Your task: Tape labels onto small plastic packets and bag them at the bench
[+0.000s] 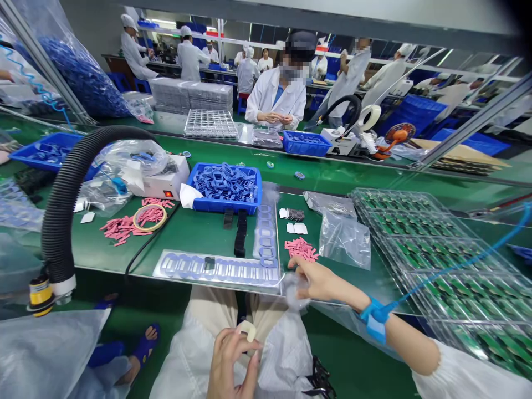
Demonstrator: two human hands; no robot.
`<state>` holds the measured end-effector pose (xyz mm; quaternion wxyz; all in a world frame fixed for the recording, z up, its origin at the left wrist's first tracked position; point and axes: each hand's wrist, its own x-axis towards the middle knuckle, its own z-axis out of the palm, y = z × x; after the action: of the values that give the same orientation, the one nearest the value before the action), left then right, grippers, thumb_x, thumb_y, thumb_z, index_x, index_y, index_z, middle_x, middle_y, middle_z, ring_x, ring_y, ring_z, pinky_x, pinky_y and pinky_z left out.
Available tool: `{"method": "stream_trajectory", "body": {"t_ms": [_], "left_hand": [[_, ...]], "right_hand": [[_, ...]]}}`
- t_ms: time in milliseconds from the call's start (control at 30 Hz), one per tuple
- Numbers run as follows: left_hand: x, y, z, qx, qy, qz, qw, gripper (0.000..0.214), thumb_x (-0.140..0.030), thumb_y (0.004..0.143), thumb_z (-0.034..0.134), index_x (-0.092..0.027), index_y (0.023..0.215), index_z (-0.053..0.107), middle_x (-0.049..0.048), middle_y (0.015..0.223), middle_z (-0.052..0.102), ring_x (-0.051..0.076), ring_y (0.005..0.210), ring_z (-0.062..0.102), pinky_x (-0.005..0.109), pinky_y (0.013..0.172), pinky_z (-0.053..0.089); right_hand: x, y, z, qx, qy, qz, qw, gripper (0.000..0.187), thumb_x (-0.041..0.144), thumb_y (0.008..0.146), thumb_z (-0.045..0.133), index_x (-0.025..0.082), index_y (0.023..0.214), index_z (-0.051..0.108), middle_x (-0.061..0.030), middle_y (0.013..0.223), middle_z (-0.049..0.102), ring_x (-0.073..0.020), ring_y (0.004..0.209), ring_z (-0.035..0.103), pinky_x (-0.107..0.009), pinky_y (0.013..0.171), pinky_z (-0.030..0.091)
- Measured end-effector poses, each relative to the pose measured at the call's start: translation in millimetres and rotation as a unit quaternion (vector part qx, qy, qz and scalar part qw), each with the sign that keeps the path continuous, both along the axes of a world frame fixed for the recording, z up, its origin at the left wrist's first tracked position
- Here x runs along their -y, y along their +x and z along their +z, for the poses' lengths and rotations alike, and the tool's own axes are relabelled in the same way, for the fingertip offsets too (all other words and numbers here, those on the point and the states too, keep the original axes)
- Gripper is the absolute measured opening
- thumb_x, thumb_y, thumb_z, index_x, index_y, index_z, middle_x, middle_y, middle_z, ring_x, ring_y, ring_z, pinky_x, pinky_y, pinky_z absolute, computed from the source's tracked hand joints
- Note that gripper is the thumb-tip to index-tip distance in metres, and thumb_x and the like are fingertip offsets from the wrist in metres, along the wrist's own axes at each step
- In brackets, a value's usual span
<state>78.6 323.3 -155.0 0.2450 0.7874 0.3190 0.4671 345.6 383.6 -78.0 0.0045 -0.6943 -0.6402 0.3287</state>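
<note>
— Hands first: what's logged on my feed?
— Left hand (pixel 228 363): fingers narrow, pinching one pale curved piece (pixel 248 331), held just below the front edge of the green counter (pixel 195 238), over a white smock (pixel 282 354).
— Right hand?
— Right hand (pixel 320 282): fingers spread over a crumpled wad of clear plastic (pixel 296 292) at that front edge; I cannot tell whether they grip it. Blue wrist strap (pixel 376 318) on the wrist, blue cord (pixel 457 260) running toward the right edge.
— Nearby items?
— Pink strips (pixel 301 249): small heap just beyond the right hand. Clear sheet of blue gasket frames (pixel 218 270): along the front edge, left of that hand. Green circuit boards in clear trays (pixel 415 260): right end. Blue crate of blue frames (pixel 224 188): mid-counter, toward the back edge.
— Anyone else?
— Co-worker in a white smock (pixel 270 100): beyond the far bench, hands together.
</note>
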Motion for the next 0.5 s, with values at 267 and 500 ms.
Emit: {"method": "stream_trajectory", "body": {"t_ms": [267,500], "left_hand": [[13.1,5.1,-8.8,0.076,-0.101,0.111,0.986,0.043,-0.018,0.090,0.042,-0.020,0.132,0.034,0.0003,0.075,0.071,0.020,0.077,0.061,0.045,0.087,0.038],[4.1,-3.9,-12.7,0.085,-0.062,0.135,0.985,0.042,-0.021,0.090,0.042,-0.019,0.132,0.033,0.0018,0.070,0.070,0.020,0.067,0.063,0.046,0.082,0.044]], "right_hand": [[16.5,36.2,35.0,0.111,0.079,-0.090,0.987,0.041,0.034,0.066,0.063,0.021,0.104,0.060,-0.0080,0.083,0.067,-0.0249,0.069,0.060,-0.032,0.057,0.040],[-47.6,-42.2,135.8,-0.179,0.344,0.015,0.922,0.036,0.048,0.069,0.068,0.023,0.092,0.057,-0.0056,0.086,0.066,-0.0193,0.068,0.062,-0.032,0.062,0.052]]}}
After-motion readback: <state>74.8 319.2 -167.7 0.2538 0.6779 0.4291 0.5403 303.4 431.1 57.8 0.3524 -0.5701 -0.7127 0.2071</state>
